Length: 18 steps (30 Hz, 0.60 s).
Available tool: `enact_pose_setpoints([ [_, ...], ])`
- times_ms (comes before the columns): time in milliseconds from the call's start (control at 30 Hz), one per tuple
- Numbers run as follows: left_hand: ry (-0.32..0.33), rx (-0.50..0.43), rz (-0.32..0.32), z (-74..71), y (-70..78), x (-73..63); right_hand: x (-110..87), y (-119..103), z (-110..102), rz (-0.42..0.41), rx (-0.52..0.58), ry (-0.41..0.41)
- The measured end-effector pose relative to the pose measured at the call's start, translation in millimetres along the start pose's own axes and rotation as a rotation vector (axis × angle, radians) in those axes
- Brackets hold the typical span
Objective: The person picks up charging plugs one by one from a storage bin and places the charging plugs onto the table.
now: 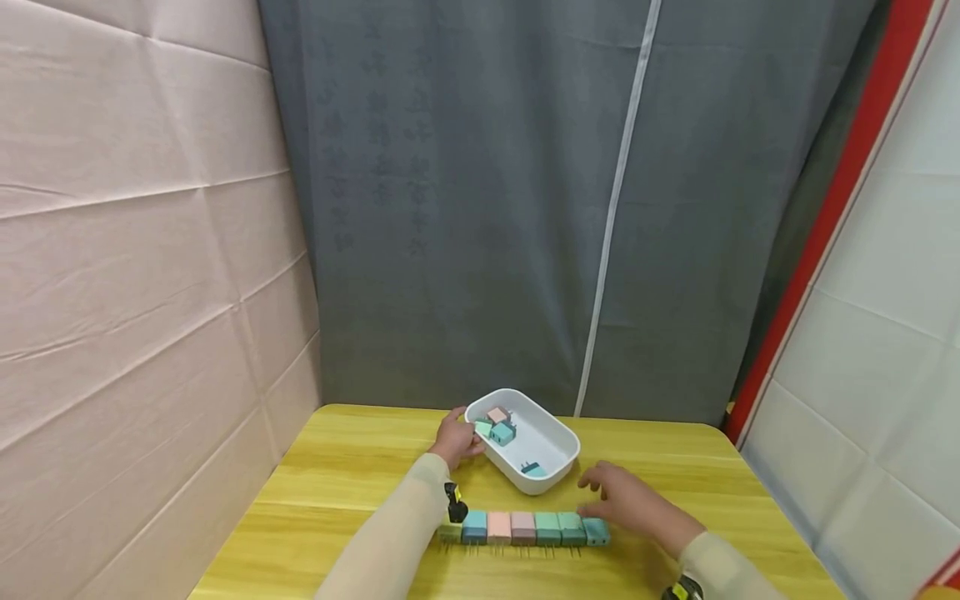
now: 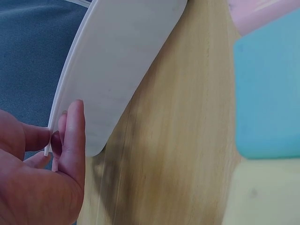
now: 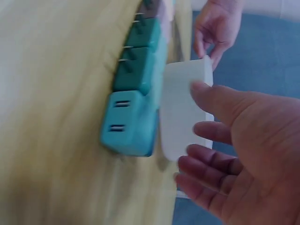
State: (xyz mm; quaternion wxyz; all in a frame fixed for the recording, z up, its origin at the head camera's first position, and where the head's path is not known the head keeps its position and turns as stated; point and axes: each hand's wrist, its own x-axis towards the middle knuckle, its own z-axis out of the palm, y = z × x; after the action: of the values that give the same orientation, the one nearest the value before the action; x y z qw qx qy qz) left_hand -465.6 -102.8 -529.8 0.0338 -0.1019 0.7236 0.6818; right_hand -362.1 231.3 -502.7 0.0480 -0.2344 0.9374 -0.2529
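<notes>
1. Left hand point(image 1: 455, 442): fingers and thumb pinch the rim of the white tub point(image 1: 542, 440) at its left end, as the left wrist view shows.
2. Right hand point(image 1: 628, 500): fingers spaced apart and slightly bent, at the lower right of the head frame, just beside the row's right end.
3. The tub sits tilted across the lower centre of the frame. At its left end lie a pink plug block point(image 1: 498, 414), a mint block point(image 1: 483, 428) and a teal block point(image 1: 503, 433); a light-blue block point(image 1: 536, 470) lies near its lower right end.
4. A row of coloured plug blocks point(image 1: 523, 525) runs along the bottom centre, prongs mostly toward the lower edge; the rightmost, teal one shows two slots in the right wrist view.
5. The yellow wood-grain worktop point(image 1: 337, 467) carries the row; a grey curtain point(image 1: 465, 208) fills the upper centre.
</notes>
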Motion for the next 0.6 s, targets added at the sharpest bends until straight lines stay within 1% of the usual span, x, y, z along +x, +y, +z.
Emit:
enact_pose_setpoints([
  [100,0.002,-0.001,-0.003,0.4,-0.5,0.9,9.8,-9,-3,-0.057,-0.019,0.076],
  [167,0.004,-0.001,-0.003,1.0,-1.4,2.7,19.0,-14,-6,-0.091,-0.048,0.113],
  [267,0.007,0.002,-0.006,1.6,-2.9,6.1,38.6,-18,-8,-0.104,-0.091,0.114],
  [333,0.01,0.004,-0.008,1.9,-3.9,8.2,54.6,-21,-10,-0.107,-0.115,0.085],
  [467,0.019,0.001,-0.008,2.0,-5.8,11.9,86.3,-28,-12,-0.115,-0.12,-0.021],
  [533,0.02,-0.003,-0.009,1.9,-6.8,13.6,98.3,-31,-12,-0.1,-0.107,-0.087],
  [600,0.017,-0.003,-0.006,1.9,-7.5,14.6,107.2,-35,-10,-0.068,-0.102,-0.155],
])
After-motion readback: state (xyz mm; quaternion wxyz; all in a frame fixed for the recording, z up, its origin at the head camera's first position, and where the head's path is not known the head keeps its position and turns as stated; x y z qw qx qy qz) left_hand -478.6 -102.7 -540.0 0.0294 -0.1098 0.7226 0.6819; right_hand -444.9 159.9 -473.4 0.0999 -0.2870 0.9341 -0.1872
